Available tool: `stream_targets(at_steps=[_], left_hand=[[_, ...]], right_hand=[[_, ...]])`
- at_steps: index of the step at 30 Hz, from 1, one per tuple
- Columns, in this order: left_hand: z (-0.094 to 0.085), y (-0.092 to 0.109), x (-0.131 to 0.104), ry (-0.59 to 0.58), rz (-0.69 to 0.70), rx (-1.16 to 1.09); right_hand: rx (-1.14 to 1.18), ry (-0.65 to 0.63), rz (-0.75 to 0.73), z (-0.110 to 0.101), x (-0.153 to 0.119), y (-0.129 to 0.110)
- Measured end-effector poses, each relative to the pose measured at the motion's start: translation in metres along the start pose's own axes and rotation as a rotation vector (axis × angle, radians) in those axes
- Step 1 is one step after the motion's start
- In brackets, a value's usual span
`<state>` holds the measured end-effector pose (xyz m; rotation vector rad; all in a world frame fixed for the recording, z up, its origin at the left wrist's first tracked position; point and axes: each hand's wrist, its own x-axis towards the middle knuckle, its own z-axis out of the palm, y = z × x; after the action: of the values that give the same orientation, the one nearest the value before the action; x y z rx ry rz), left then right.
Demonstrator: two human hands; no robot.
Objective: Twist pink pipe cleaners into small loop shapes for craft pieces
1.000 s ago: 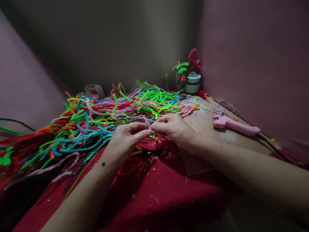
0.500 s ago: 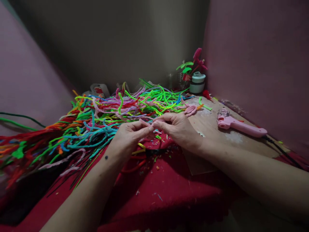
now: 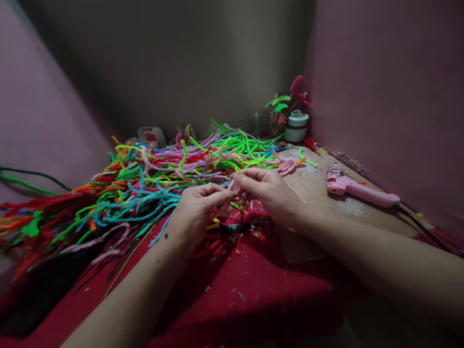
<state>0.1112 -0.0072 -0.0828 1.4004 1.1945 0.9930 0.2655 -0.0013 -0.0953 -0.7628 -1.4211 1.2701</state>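
Note:
My left hand (image 3: 197, 208) and my right hand (image 3: 266, 193) meet fingertip to fingertip over the red cloth (image 3: 250, 285). Both are closed in a pinch on a light pink pipe cleaner (image 3: 234, 186), mostly hidden by the fingers. Just behind the hands lies a large heap of coloured pipe cleaners (image 3: 203, 157). A pink looped pipe-cleaner piece (image 3: 287, 166) with an orange tip rests to the right of my right hand, on a brown board (image 3: 315, 179).
A pink hot glue gun (image 3: 357, 188) lies on the board at the right, its black cord trailing off. Behind it stand a pale lidded jar (image 3: 296, 126) and pink pipe-cleaner flowers (image 3: 297, 86). Small fibre scraps litter the cloth beneath the hands. Walls close in at both sides.
My left hand has shifted slightly to the right, and the fingertips of both hands have changed position on the pink pipe cleaner. The other things stay put.

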Motion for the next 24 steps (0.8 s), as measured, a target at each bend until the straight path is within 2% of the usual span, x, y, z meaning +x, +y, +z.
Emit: stream_targets(at_steps=[4,7,13,17,19,20,22,24], left_hand=[[-0.003,-0.001,0.0,-0.059,-0.017,-0.017],[-0.003,0.0,0.0,-0.079,0.041,-0.02],[-0.002,0.002,0.001,-0.032,0.105,0.044],[0.001,0.001,-0.001,-0.008,0.196,0.122],[0.001,-0.002,-0.001,0.046,0.319,0.254],[0.0,-0.004,-0.001,0.074,0.427,0.375],[-0.004,-0.008,0.001,0.081,0.724,0.706],[-0.008,-0.01,0.002,0.029,1.015,1.022]], right_hand=[[-0.051,-0.004,0.05,-0.001,0.0,0.003],[-0.087,0.032,0.055,-0.003,0.002,0.005],[-0.099,-0.011,0.103,-0.005,0.002,0.003],[-0.082,-0.016,0.156,-0.003,0.001,0.002],[-0.031,-0.042,0.185,-0.003,0.001,0.002],[0.008,-0.058,0.207,-0.003,0.002,0.003],[0.092,-0.085,0.269,-0.004,0.004,0.004],[0.157,-0.101,0.317,-0.006,0.006,0.004]])
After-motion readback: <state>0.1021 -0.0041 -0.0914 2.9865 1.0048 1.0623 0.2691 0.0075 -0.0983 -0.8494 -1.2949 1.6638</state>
